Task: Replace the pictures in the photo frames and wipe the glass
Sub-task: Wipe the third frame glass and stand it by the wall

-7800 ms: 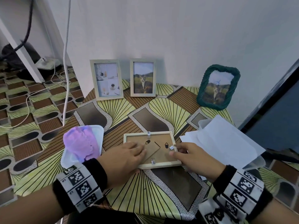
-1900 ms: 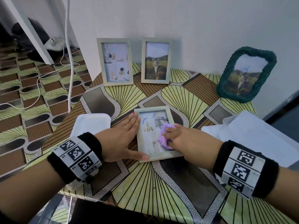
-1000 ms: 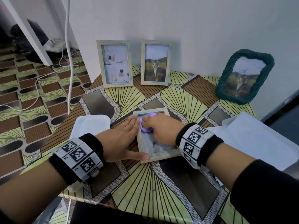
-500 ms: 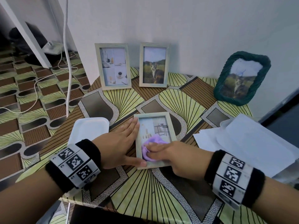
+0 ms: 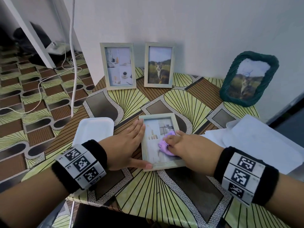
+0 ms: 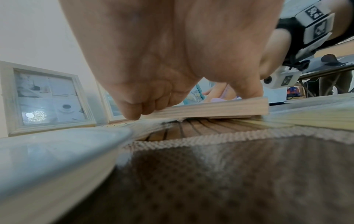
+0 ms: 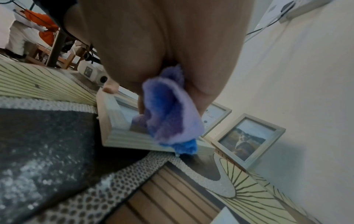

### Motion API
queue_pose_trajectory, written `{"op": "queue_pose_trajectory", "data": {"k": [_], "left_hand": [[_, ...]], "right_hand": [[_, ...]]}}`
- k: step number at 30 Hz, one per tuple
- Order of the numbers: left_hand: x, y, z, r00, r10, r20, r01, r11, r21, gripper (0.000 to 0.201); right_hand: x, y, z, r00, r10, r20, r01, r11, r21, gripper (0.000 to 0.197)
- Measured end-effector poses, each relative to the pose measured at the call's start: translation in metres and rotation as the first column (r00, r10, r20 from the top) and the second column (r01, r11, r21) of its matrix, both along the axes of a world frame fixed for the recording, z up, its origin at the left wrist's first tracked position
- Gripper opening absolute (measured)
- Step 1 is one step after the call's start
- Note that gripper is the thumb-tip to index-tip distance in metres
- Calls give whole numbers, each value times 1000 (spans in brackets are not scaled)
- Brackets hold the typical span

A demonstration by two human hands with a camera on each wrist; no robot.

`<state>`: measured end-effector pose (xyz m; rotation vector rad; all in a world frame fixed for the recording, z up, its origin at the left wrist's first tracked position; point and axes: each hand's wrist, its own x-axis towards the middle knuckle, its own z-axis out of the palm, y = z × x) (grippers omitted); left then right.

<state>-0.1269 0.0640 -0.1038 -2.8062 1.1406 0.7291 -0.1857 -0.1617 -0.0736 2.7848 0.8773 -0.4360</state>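
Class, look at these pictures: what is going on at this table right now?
A person is wiping the glass of a pale wooden photo frame lying flat, face up, on the patterned table. The right hand presses a bunched purple cloth onto the glass, while the left hand steadies the frame with straight fingers along its left edge and thumb at the near corner. Two similar wooden frames and a green woven frame stand against the wall. A white tray lies left of the hands.

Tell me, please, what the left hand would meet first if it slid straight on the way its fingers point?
Probably nothing close: the left hand points along the flat frame toward the cat-photo frame standing at the wall, though depth is unclear.
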Motion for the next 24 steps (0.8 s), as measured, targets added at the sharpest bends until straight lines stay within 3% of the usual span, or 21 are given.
{"op": "queue_pose_trajectory", "data": {"k": [6, 12, 15, 18, 24], "left_hand": [[-1, -1, 0, 1000, -1, 0, 1, 1000, -7, 126], [-2, -3, 0, 999, 40, -29, -41, 999, -23, 125], [-2, -5, -1, 999, 39, -20, -39, 999, -17, 127], [-2, -4, -2, 999, 32, 1, -32, 999, -15, 125], [-1, -1, -5, 998, -7, 60, 6, 1000, 18, 127]], "right_hand": [[21, 11, -11, 992, -114, 53, 117, 992, -56, 49], [48, 30, -17, 985, -169, 39, 167, 984, 60, 42], [49, 34, -18, 979, -201, -29, 203, 967, 152, 48], [43, 42, -20, 981, -174, -87, 187, 967, 172, 68], [25, 35, -18, 991, -105, -82, 123, 958, 261, 58]]}}
